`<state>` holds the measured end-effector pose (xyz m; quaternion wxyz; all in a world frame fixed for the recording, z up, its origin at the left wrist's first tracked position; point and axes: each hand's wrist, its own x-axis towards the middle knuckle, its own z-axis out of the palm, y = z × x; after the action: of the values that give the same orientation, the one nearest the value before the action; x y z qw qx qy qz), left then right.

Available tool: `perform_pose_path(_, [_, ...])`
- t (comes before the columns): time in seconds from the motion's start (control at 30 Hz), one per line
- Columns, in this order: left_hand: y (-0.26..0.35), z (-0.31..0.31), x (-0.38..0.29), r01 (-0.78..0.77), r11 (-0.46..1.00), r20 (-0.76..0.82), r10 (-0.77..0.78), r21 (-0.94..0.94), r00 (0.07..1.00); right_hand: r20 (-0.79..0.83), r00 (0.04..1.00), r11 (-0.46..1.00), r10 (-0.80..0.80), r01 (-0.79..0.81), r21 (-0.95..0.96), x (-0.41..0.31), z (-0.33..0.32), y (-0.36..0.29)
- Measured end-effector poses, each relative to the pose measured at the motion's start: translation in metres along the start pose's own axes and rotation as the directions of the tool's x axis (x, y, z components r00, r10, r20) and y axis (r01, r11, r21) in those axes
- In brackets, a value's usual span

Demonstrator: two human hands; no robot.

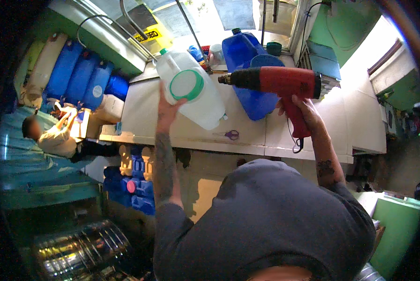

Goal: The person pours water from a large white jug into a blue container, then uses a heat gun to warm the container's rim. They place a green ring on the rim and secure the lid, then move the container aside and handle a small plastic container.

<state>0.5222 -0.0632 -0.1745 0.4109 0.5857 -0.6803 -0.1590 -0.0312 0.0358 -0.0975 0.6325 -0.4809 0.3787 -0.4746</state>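
My right hand (pixel 306 110) is wrapped around the grip of a red and black heat gun (pixel 287 80). Its metal nozzle points left toward a translucent white plastic water jug (pixel 203 110). That jug has a wide green-rimmed lid (pixel 186 85), a small green cap (pixel 163 51) at its far end and a spigot at the near end. My left hand (pixel 169 109) grips the jug's left side, thumb by the green rim; some fingers are hidden. Behind the heat gun is a blue water jug (pixel 248 103) with a round blue lid (pixel 266 60). Purple-handled scissors (pixel 232 135) lie near the table's front edge.
The white table (pixel 136 116) runs below a bright window. Blue containers (pixel 73 75) line the left wall, near another person (pixel 57 142). More blue containers (pixel 141 191) are stacked below the table on the left. A cord (pixel 295 144) hangs from the heat gun.
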Motion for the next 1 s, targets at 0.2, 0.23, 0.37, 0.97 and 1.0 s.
perform_pose_path(0.2, [0.035, -0.019, 0.013, 0.204, 0.888, -0.386, -0.373, -0.413, 0.844, 0.030, 0.995, 0.991, 0.093, -0.090, -0.096, -0.002, -0.023, -0.013])
perform_pose_path(0.23, [0.045, -0.011, 0.011, 0.171, 0.925, -0.282, -0.273, -0.338, 0.920, 0.072, 0.996, 0.997, 0.046, -0.041, -0.061, -0.005, -0.031, -0.015])
perform_pose_path(0.37, [0.076, 0.041, -0.004, -0.306, 0.861, 0.200, 0.243, 0.407, 0.949, 0.028, 0.999, 0.993, 0.023, -0.019, -0.121, -0.022, -0.080, -0.032])
perform_pose_path(0.97, [0.145, 0.086, 0.052, -0.270, 0.714, 0.255, 0.131, 0.646, 0.958, 0.159, 0.967, 0.178, -0.198, 0.195, -0.964, 0.126, -0.390, -0.017])
perform_pose_path(1.0, [0.140, 0.069, 0.043, -0.400, 0.630, 0.345, 0.216, 0.666, 0.914, 0.254, 0.933, 0.114, -0.254, 0.289, -0.950, 0.131, -0.401, -0.009])
